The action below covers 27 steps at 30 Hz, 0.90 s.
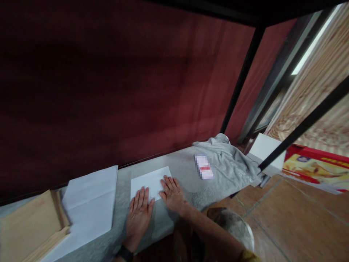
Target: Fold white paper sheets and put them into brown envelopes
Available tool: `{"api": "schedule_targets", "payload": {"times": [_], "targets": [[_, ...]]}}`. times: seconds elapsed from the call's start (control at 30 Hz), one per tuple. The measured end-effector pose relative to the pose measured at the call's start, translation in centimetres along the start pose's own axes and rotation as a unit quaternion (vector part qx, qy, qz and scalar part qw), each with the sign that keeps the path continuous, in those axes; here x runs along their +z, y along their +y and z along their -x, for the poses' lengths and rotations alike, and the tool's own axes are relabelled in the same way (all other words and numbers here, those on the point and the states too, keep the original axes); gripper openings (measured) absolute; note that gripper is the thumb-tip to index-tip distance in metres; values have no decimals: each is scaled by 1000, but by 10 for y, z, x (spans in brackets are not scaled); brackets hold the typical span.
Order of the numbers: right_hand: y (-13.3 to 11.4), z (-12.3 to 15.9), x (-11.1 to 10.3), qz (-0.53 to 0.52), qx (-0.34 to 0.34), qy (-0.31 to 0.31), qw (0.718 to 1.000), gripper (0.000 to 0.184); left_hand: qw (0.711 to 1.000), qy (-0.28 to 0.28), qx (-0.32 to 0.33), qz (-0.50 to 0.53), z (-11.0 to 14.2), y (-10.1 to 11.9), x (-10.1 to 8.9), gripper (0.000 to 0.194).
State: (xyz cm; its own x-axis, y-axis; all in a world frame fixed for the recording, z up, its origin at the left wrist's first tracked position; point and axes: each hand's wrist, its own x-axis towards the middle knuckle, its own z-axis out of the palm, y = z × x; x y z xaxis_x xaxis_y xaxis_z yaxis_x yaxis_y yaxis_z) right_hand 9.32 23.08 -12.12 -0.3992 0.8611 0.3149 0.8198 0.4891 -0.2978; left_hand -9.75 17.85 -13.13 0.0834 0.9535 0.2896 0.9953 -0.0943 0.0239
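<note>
A white sheet of paper (149, 179), smaller than the stacked sheets and possibly folded, lies flat on the grey bench top (185, 163). On its near left part rests my left hand (139, 213), palm down with the fingers stretched out. My right hand (173, 193) lies flat at the paper's right edge, fingers slightly spread. Neither hand grips anything. To the left is a stack of larger white paper (92, 200), with brown envelopes (32, 227) over its left part.
Right of my hands lies a blurred pink-and-white item (204, 166) beside a crumpled grey cloth (231, 162). Black metal posts (242, 80) rise at the right. A red and yellow box (316, 167) and a white box (268, 151) stand beyond the bench. Behind hangs a dark red curtain-like surface (136, 91).
</note>
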Motion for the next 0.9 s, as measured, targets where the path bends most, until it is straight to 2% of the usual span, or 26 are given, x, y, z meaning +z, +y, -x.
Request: {"api": "schedule_targets", "payload": {"times": [0.13, 0.27, 0.43, 0.53, 0.67, 0.77, 0.9], "targets": [[3, 2, -9, 6, 23, -20, 1000, 59, 1000, -7, 0, -2, 10, -6, -3, 64], [4, 5, -13, 5, 41, -33, 999, 60, 999, -6, -31, 2, 16, -7, -10, 63], [6, 9, -8, 7, 41, -28, 999, 59, 999, 3, -46, 22, 15, 5, -23, 61], [7, 10, -3, 10, 39, -21, 999, 58, 998, -24, -7, 54, 5, 20, -24, 57], [10, 10, 1, 21, 31, -27, 999, 58, 996, -55, 6, 75, -15, 35, -14, 54], [11, 11, 2, 36, 24, -25, 999, 57, 996, -54, -1, 76, -32, 35, -7, 53], [13, 11, 5, 44, 23, -15, 999, 58, 995, -60, -10, 76, -56, 25, -4, 54]]}}
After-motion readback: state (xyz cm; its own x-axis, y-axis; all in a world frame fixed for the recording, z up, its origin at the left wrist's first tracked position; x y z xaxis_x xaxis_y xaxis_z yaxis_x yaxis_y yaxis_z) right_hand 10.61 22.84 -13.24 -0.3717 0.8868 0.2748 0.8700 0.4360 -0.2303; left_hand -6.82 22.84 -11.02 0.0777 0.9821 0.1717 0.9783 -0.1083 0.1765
